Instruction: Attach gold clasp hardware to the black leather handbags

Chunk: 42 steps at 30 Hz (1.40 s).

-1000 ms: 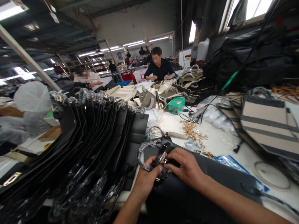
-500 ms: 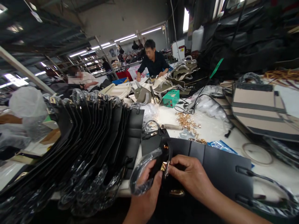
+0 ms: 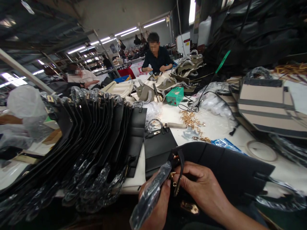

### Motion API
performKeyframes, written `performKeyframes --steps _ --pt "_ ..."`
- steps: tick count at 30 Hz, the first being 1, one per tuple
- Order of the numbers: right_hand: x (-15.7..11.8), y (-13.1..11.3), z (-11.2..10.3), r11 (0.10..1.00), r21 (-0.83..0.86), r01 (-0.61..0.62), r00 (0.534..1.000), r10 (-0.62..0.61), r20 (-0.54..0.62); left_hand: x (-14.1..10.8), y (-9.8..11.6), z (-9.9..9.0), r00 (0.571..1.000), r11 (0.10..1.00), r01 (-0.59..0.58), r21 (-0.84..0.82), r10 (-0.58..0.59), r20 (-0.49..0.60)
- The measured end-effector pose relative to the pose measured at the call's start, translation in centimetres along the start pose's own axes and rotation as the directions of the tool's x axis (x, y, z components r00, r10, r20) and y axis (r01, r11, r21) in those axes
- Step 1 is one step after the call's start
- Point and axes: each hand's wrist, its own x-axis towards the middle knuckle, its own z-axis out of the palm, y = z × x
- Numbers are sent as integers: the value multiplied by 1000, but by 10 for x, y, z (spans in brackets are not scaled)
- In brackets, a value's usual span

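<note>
Swung from an open loop to nearly edge-on since half a second ago, the black handle wrapped in clear plastic (image 3: 150,199) now slants toward 7 o'clock, and a second black bag with gold trim (image 3: 159,147) at 11 o'clock from my hands lies more uncovered. Among containers, a blue tub (image 3: 122,79) far off at 11 o'clock shows something yellow-orange at its edge; a brown cardboard box (image 3: 52,136) sits at 10 o'clock, its contents too unclear to tell, near a bulging clear plastic bag (image 3: 24,102). Loose small gold metal fittings (image 3: 190,119) lie scattered on the white tabletop (image 3: 177,135) at 1 o'clock, short of a green box-shaped device (image 3: 174,96). At 10 o'clock stands a tight row of black bag pieces (image 3: 96,137). My left hand (image 3: 161,204) has its fingers through the handle's loop and its thumb pointing up, grasping the smooth black bag (image 3: 216,163) by its handle end. That bag stretches from my hands toward 2 and 3 o'clock. My right hand (image 3: 203,188) comes in from 4 o'clock, thumb and forefinger pinching a narrow black strap (image 3: 181,166) beside a small gold clasp (image 3: 171,175); exactly where the tips press is hidden.
</note>
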Motion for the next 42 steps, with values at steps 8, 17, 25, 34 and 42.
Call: performKeyframes --steps 8,17,25,34,42 --pt "-2 -7 -1 985 91 -147 989 148 -3 -10 5 8 995 994 78 -78 -82 -49" --pt "0 9 10 966 162 -203 977 210 -26 -10 -16 7 990 995 91 -40 -95 -108" --pt "6 -18 -15 832 -390 395 914 -398 76 22 -27 -15 954 706 274 -653 -287 90" --pt "30 -19 -44 838 -418 350 934 -343 94 27 -41 -9 883 498 408 -765 -427 193" --pt "48 -8 -48 759 -442 478 872 -348 344 28 -35 -7 856 507 470 -722 -463 231"
